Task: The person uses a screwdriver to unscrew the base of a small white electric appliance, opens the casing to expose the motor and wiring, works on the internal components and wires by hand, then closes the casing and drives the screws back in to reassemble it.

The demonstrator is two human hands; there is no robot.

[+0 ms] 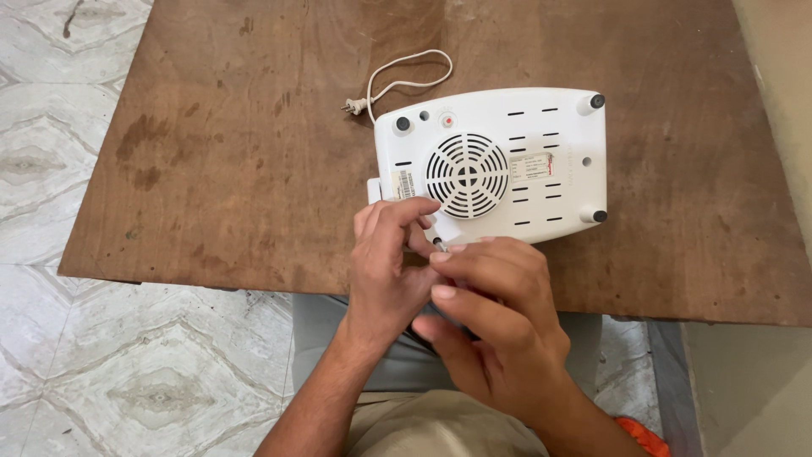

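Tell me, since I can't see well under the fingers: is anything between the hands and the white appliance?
Nothing visible. The left hand and the right hand meet directly at the near corner of the overturned white appliance; its cord lies on the far side.

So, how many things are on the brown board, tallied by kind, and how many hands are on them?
White appliance, underside up: 1
White power cord with plug: 1
Brown wooden board: 1
Hands at the appliance's near edge: 2, left hand and right hand
Total: 5
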